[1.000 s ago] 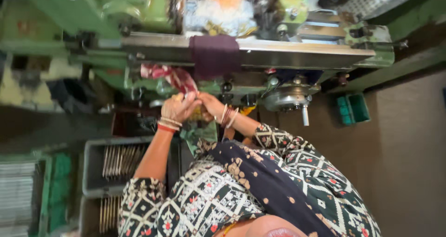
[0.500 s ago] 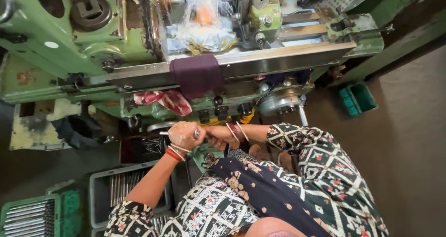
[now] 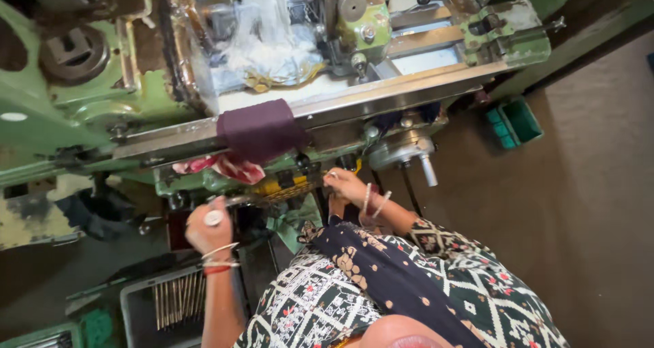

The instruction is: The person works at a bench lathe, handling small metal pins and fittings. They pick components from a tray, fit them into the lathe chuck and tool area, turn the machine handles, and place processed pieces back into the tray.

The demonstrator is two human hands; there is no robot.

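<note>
Hands at the front of a green lathe

Patterned sleeves and a dark floral scarf (image 3: 381, 280) fill the near edge of the head view. Beside them, low on the left, a grey crate (image 3: 146, 314) holds a row of thin metal rods (image 3: 177, 300).

Left hand (image 3: 208, 227), with bangles at the wrist, is raised above that crate and curled into a closed fist around a short round metal piece (image 3: 214, 217); only its bright, disc-like end shows above the fingers, so what the piece is cannot be told. A thin rod or lever tip (image 3: 238, 200) stands just past the knuckles, and whether the hand touches it cannot be told.

Right hand (image 3: 347, 186) reaches further forward, under the bed of the machine. Its fingers are pinched together at their tips on something small and pale (image 3: 332, 174), too small to name, just beside a yellow part with a mesh tray (image 3: 289, 188).

Beyond the hands, a red patterned rag (image 3: 228, 167) hangs below the lathe bed, a dark maroon cloth (image 3: 259, 130) is draped over the bed rail, and a metal handwheel (image 3: 402, 150) sits to the right. Farthest off, crumpled clear plastic sheeting (image 3: 266, 41) lies on the green lathe (image 3: 82, 109).
</note>
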